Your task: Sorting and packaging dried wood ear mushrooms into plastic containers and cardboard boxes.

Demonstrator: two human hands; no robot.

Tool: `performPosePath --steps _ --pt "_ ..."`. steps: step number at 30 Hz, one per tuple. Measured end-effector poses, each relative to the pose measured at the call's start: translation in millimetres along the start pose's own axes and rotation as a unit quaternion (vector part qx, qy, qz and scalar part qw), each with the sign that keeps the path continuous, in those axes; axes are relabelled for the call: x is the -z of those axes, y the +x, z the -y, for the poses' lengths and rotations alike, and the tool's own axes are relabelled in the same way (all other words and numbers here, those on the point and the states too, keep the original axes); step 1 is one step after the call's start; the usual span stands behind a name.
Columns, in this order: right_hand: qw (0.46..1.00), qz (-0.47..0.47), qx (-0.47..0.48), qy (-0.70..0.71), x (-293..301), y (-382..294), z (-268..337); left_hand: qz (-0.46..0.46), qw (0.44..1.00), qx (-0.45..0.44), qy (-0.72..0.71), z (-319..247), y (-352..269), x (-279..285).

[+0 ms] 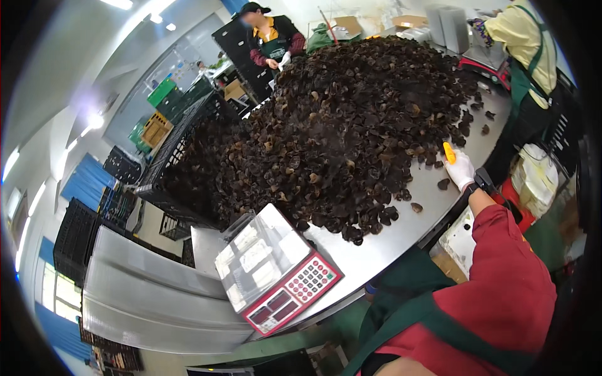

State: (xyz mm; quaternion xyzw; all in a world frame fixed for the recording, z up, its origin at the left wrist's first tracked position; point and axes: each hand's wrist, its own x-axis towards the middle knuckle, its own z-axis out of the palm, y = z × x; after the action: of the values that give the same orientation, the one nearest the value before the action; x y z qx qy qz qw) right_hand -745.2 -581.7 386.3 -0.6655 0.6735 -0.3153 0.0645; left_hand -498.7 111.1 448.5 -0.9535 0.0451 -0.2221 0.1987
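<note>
My right hand (460, 170), in a white glove, is closed around an orange-yellow handled tool (449, 152) at the right edge of a large heap of dark brown wood ear fungus (329, 131). What the tool's far end is cannot be made out. My left hand is out of view. The heap covers much of a stainless steel table (357, 254). A red and white digital scale (294, 291) stands at the near left, with a clear plastic tray (251, 261) on its platform. A few loose fungus pieces (443, 184) lie near my right hand.
Stacked translucent plastic containers (155, 301) stand left of the scale. A black plastic crate (160, 164) is tipped against the heap. Across the table is a person in a cap (275, 40). Another person in yellow (526, 47) stands at a second red scale (487, 66).
</note>
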Motion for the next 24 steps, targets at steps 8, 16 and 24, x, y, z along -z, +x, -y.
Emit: performPosePath --steps 8,16,24 --pt "0.985 0.078 0.039 0.146 21 18 -62 0.043 0.970 0.052 -0.233 -5 37 40" --pt "0.975 0.086 0.132 0.155 86 12 -31 -0.095 0.930 -0.066 -0.349 -37 115 173" --pt "0.875 0.228 0.269 0.333 92 -84 40 -0.039 0.894 -0.184 -0.407 -137 143 183"
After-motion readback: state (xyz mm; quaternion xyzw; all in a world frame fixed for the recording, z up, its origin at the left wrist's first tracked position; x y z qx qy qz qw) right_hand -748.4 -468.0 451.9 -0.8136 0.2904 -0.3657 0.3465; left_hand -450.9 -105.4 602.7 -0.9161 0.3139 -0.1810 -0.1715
